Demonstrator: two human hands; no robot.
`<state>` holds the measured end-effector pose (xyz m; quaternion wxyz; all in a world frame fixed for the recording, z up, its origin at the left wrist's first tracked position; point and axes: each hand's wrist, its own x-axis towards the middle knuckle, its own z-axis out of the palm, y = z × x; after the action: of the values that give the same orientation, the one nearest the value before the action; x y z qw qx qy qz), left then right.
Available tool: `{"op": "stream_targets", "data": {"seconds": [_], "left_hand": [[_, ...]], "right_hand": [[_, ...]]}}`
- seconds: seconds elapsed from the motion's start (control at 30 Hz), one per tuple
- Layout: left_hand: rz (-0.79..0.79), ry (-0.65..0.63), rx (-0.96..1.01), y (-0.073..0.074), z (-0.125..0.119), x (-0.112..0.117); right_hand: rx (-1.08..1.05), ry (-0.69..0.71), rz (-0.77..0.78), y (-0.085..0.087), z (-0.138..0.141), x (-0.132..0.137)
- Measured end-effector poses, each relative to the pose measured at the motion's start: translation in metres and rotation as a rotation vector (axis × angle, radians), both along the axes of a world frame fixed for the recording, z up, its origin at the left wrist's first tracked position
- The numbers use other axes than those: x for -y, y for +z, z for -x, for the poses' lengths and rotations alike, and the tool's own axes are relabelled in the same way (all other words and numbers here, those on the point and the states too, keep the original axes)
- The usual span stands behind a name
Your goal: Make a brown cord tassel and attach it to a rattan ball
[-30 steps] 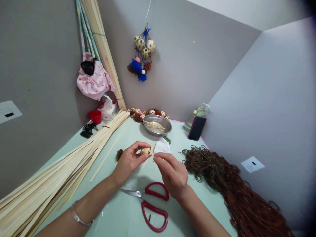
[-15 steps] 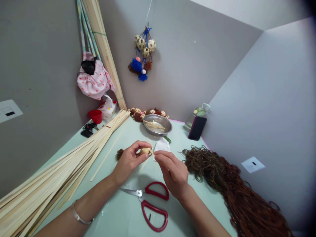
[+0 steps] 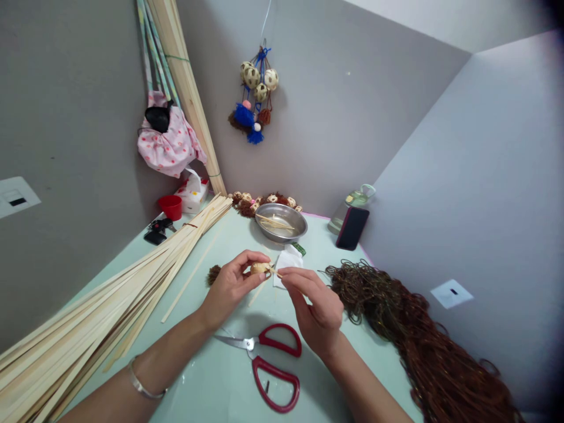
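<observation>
My left hand (image 3: 229, 286) pinches a small pale woven ball (image 3: 259, 268) between thumb and fingers, just above the pale green table (image 3: 211, 376). My right hand (image 3: 315, 308) is closed in a pinch on a thin bamboo strip end (image 3: 275, 272) that sticks out of the ball's right side. Both hands meet at the middle of the table. Red-handled scissors (image 3: 271, 364) lie open just in front of my wrists. A small brown tassel (image 3: 214, 274) rests left of my left hand.
A long bundle of bamboo strips (image 3: 110, 305) runs along the left. A heap of brown cord (image 3: 409, 335) lies right. At the back stand a steel bowl (image 3: 281, 222), white paper (image 3: 288, 259), woven balls (image 3: 264, 201), a phone (image 3: 351, 228), a red cup (image 3: 170, 207).
My right hand has turned and shifted slightly right, its fingers curling more over the strip end. The left hand and the ball have stayed almost still.
</observation>
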<state>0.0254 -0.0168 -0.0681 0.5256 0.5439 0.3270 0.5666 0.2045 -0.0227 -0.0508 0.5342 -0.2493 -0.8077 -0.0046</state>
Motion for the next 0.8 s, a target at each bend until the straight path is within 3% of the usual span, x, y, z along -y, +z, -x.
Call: {"op": "stream_targets", "data": {"seconds": [0.8], "left_hand": [[0.004,-0.007,-0.008,0.0008,-0.0006,0.0007]], "right_hand": [[0.081,-0.024,-0.024,-0.0014,-0.0012,-0.0019]]}}
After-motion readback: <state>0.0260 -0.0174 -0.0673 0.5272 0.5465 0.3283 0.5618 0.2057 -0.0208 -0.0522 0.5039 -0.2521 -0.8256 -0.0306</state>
